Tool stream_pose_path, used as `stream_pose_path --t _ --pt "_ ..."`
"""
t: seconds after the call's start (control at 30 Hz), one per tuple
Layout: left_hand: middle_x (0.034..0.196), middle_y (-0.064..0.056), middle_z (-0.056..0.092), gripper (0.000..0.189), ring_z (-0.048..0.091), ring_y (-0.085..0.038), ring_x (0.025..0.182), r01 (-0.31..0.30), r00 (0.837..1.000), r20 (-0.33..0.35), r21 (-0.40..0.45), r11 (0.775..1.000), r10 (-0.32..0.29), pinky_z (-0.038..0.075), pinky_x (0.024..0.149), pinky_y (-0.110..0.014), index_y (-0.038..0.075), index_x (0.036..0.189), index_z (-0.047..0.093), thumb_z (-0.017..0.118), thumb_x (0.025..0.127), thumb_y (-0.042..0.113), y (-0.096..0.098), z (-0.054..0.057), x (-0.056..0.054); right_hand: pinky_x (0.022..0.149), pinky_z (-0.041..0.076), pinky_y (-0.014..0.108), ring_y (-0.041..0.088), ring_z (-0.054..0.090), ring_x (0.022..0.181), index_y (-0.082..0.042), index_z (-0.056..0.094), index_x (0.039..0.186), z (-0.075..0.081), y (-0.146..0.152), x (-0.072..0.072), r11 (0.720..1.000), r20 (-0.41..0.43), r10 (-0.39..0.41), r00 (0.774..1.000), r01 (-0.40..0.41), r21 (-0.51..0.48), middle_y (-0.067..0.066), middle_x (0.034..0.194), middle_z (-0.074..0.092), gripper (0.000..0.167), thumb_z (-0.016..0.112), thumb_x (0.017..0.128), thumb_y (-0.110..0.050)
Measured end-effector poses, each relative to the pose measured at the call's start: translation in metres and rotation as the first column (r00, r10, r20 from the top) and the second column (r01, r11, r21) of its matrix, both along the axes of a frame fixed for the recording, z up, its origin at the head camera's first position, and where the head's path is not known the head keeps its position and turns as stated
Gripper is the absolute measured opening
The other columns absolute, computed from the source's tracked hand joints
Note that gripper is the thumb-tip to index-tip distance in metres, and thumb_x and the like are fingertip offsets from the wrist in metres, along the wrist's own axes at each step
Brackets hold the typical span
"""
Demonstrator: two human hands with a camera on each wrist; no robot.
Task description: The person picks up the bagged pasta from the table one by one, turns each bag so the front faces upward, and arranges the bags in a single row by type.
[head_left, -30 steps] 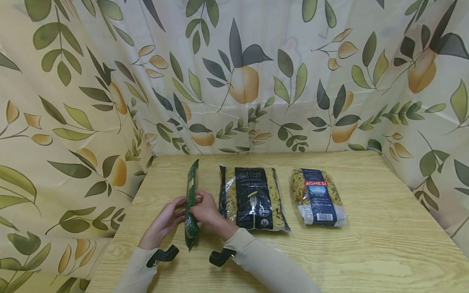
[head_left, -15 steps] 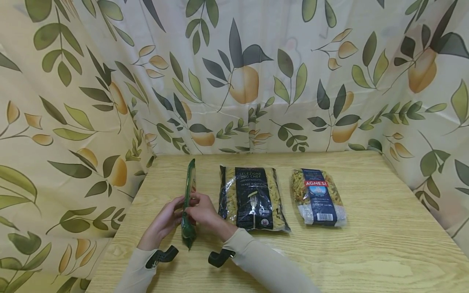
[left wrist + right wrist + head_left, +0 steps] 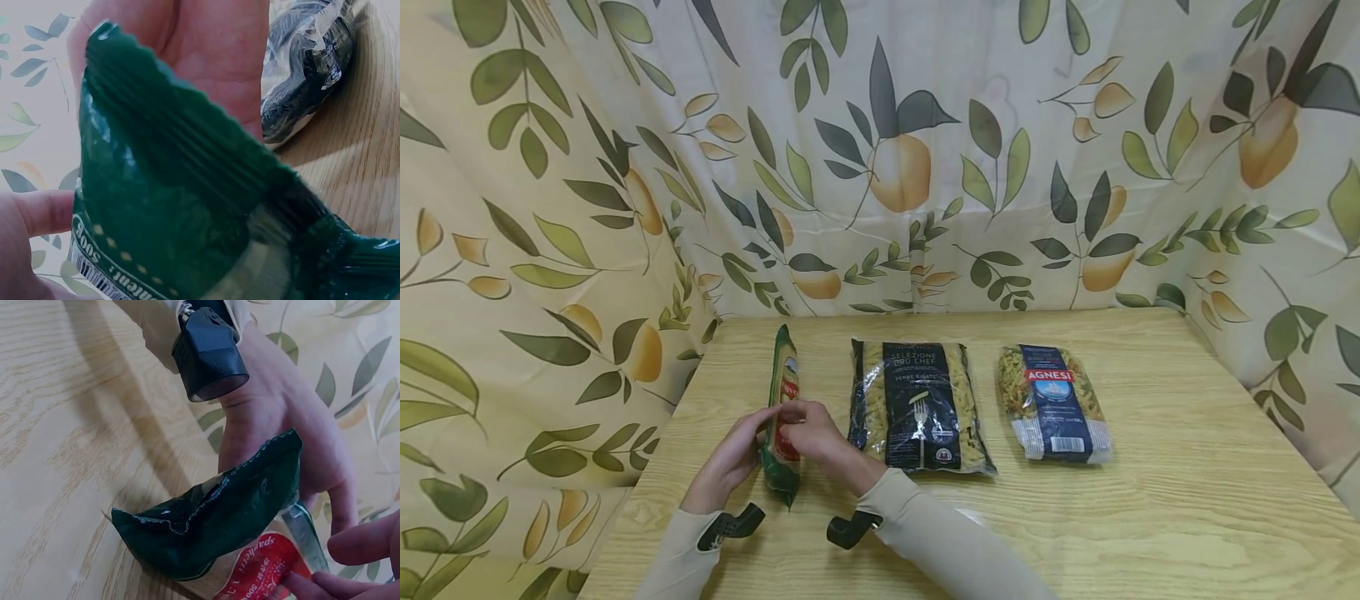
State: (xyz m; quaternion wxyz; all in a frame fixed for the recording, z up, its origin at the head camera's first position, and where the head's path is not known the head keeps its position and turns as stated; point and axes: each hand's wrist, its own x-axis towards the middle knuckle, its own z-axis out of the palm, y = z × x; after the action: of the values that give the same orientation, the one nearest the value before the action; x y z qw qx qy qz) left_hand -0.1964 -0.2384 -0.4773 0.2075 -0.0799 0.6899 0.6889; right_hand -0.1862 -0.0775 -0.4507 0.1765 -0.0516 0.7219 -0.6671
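A green spaghetti pack [image 3: 781,481] with a red label stands on its long edge at the left of the table, its face turned partly up and to the right. My left hand [image 3: 732,457] holds it from the left side. From the other side my right hand [image 3: 822,435] grips it, thumb and fingertips against the labelled face. In the left wrist view the crimped green end of the pack fills the middle, with the left hand's fingers [image 3: 47,215] beside it. The right wrist view shows the right hand's fingertips [image 3: 325,587] at the red label.
Just right of the hands lies a large penne bag [image 3: 921,408] with a black label. Farther right is a smaller Agnesi pasta bag [image 3: 1052,404]. A leaf-patterned curtain [image 3: 895,167] borders the wooden table [image 3: 1180,433] at the back and sides. Each wrist wears a black camera.
The spaghetti pack has turned between the hands and shifted slightly left, so its red labelled face now shows to the right. The other two bags lie where they were.
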Motion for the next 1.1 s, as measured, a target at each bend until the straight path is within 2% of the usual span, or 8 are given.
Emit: stream_pose_path --t 0.1,0.27,0.47,0.57,0.73,0.77,0.93,1.1 --pt "0.150 -0.012 0.044 0.059 0.048 -0.019 0.130 0.003 1.000 -0.002 0.001 1.000 -0.003 0.049 0.098 -0.027 -0.001 0.152 0.042 0.044 0.110 0.040 -0.001 -0.001 0.000 0.101 0.056 0.043 0.033 0.062 0.127 0.001 0.060 0.140 0.000 0.000 0.000 1.000 0.005 0.018 1.000 -0.018 0.011 0.019 0.133 0.065 0.042 0.054 0.099 0.003" --pt "0.132 -0.004 0.058 0.060 0.061 -0.008 0.110 0.011 1.000 -0.005 0.014 1.000 -0.011 0.054 0.091 -0.024 -0.003 0.151 0.041 0.046 0.109 0.039 -0.004 -0.001 -0.001 0.106 0.053 0.044 0.034 0.062 0.129 0.005 0.061 0.136 -0.001 -0.003 -0.001 0.999 -0.012 0.030 0.999 -0.030 -0.036 0.023 0.133 0.067 0.042 0.055 0.095 0.005" --pt "0.116 0.003 0.067 0.061 0.067 -0.006 0.103 0.055 0.998 -0.008 0.048 0.997 -0.055 0.057 0.089 -0.025 -0.005 0.152 0.037 0.045 0.110 0.038 -0.006 -0.003 -0.001 0.109 0.051 0.046 0.035 0.063 0.127 0.007 0.062 0.133 -0.004 -0.004 -0.003 0.998 0.012 0.013 1.000 -0.012 -0.065 0.023 0.130 0.069 0.040 0.057 0.093 0.005" --pt "0.113 0.005 0.069 0.060 0.068 -0.006 0.102 0.067 0.998 -0.007 0.050 0.997 -0.067 0.058 0.089 -0.026 -0.005 0.152 0.036 0.044 0.110 0.037 -0.007 -0.004 -0.001 0.106 0.053 0.046 0.034 0.063 0.124 0.005 0.061 0.134 -0.005 -0.003 -0.003 0.997 0.036 -0.013 0.999 0.016 -0.073 0.022 0.129 0.067 0.040 0.060 0.094 0.003" --pt "0.113 0.003 0.070 0.062 0.069 -0.009 0.101 0.067 0.998 -0.003 0.034 0.997 -0.067 0.059 0.088 -0.029 -0.005 0.156 0.030 0.044 0.110 0.033 -0.008 -0.006 -0.002 0.095 0.057 0.041 0.029 0.063 0.115 0.003 0.060 0.134 -0.007 -0.002 -0.004 0.994 0.074 -0.057 0.996 0.063 -0.087 0.024 0.134 0.060 0.041 0.062 0.093 -0.001" --pt "0.113 0.002 0.070 0.060 0.069 -0.010 0.101 0.052 0.999 0.005 0.033 0.998 -0.053 0.059 0.087 -0.030 -0.004 0.156 0.030 0.044 0.110 0.032 -0.008 -0.006 -0.002 0.094 0.058 0.041 0.029 0.064 0.114 0.003 0.059 0.135 -0.007 -0.001 -0.004 0.992 0.087 -0.062 0.994 0.071 -0.100 0.025 0.135 0.059 0.042 0.062 0.093 0.000" --pt "0.117 -0.002 0.069 0.059 0.069 -0.012 0.103 0.026 0.999 0.023 0.029 0.999 -0.027 0.059 0.088 -0.031 -0.002 0.157 0.030 0.043 0.110 0.031 -0.009 -0.006 -0.002 0.094 0.059 0.047 0.034 0.065 0.116 0.006 0.054 0.138 -0.008 -0.001 -0.005 0.978 0.164 -0.070 0.984 0.099 -0.181 0.026 0.137 0.056 0.044 0.061 0.095 -0.001" --pt "0.120 -0.002 0.068 0.060 0.068 -0.012 0.105 0.034 0.999 0.022 0.033 0.999 -0.034 0.059 0.090 -0.031 -0.003 0.158 0.027 0.042 0.111 0.031 -0.010 -0.006 -0.002 0.097 0.058 0.047 0.034 0.064 0.118 0.006 0.049 0.141 -0.008 0.000 -0.005 0.978 0.191 -0.064 0.979 0.099 -0.181 0.026 0.137 0.054 0.048 0.061 0.095 -0.001"
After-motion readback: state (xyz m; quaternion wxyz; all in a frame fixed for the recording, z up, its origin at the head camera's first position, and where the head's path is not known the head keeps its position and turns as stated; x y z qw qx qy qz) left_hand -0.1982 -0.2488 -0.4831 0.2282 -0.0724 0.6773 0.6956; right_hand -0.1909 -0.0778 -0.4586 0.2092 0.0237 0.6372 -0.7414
